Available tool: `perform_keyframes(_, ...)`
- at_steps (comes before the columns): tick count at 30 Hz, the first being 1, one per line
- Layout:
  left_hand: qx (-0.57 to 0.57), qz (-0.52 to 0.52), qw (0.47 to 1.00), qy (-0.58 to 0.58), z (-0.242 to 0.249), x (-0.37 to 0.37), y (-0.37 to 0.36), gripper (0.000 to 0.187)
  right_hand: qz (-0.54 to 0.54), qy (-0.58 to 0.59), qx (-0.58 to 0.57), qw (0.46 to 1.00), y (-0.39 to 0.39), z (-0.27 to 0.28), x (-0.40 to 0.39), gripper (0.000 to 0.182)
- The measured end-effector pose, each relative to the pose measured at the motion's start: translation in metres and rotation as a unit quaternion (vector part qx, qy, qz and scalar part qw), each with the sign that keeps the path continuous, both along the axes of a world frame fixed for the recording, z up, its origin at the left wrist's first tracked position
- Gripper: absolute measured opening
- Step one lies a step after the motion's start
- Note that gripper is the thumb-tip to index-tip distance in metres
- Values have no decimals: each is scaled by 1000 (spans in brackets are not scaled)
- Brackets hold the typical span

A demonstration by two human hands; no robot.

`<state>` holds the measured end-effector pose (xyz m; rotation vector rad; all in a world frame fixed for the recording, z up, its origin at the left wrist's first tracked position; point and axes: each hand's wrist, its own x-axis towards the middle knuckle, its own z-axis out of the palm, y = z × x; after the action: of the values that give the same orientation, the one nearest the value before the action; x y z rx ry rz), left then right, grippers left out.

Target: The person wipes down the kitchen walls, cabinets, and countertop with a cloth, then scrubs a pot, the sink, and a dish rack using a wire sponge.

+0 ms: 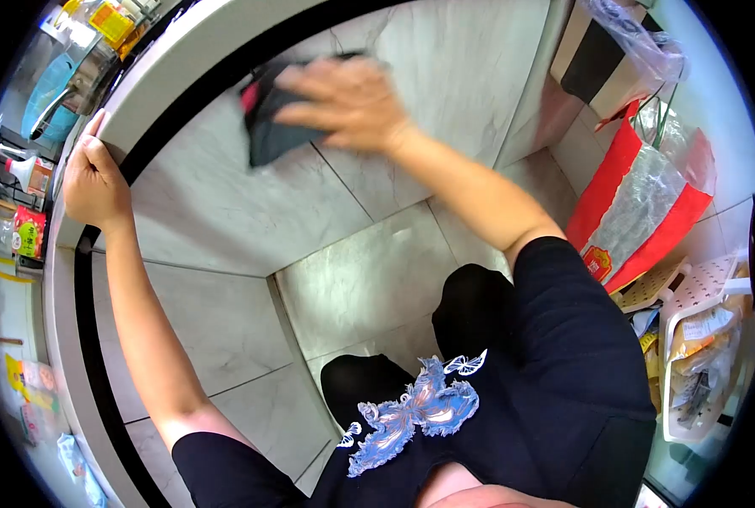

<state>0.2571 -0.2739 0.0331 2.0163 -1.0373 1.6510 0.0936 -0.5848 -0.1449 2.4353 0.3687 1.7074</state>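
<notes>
A home kitchen: tiled counter front, sink with bottles, grocery bags on the floor.

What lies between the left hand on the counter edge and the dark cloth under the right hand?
In the head view, only the black strip and bare tiled wall separate the left hand from the dark cloth.
</notes>
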Motion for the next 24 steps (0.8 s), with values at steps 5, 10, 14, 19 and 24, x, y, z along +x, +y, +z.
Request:
perform_keyframes(5,-23,4,999,31,2,-6,-4,47,-163,-151,203,954,-124,-65,-52,72)
perform_keyframes(10,-54,-8,998,28,-1,11,-6,48,-227,-210,432,847,-128,-170,-66,75)
perform_keyframes(14,-63,-27,998,-2,-3,3,-11,46,-256,-273,731,571,-105,-270,-33,66)
perform_keyframes(19,-55,4,998,-21,-6,1,-12,41,235,-94,965,-61,-19,-263,12,45)
perform_keyframes(24,-65,-15,997,-33,-10,-5,-17,41,144,-56,974,-166,19,-125,9,37)
